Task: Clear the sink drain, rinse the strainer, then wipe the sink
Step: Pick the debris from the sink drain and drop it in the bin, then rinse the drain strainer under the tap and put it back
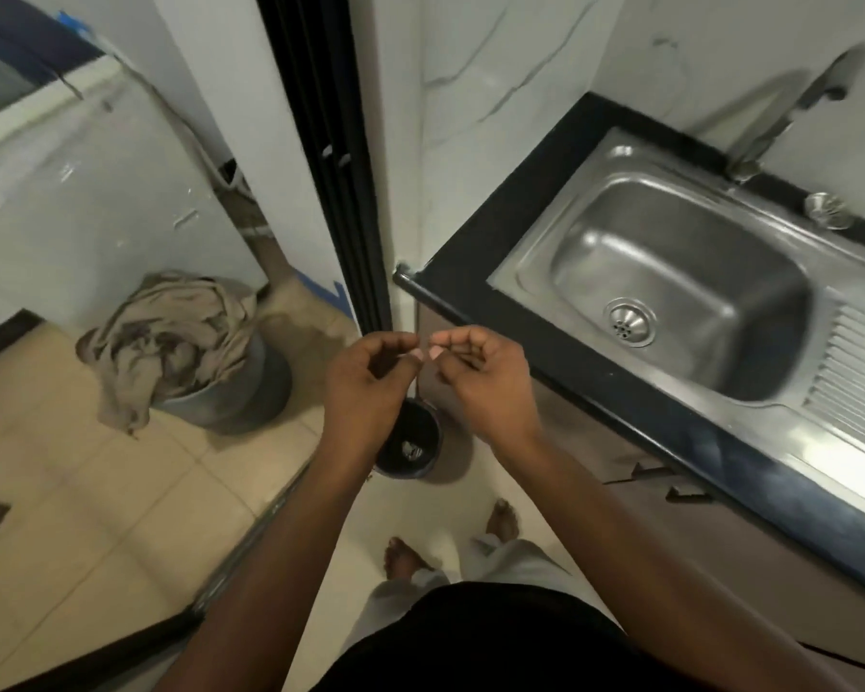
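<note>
The steel sink [670,272] sits in a black counter [475,242] at the right. A round perforated strainer [629,322] lies in the drain at the basin's front left. A second small round metal piece [826,209] rests on the sink's back rim near the tap [780,122]. My left hand [365,387] and my right hand [485,387] hover left of the counter, above a small black bin [413,447] on the floor. Both hands have curled fingers, with thumbs and fingertips pinched close together. I see nothing held in either.
A grey bucket draped with a beige cloth [171,342] stands on the tiled floor to the left. A black door frame [340,167] runs up between wall and counter. My bare feet [405,556] stand near the cabinet front. The ribbed drainboard [860,372] extends right of the basin.
</note>
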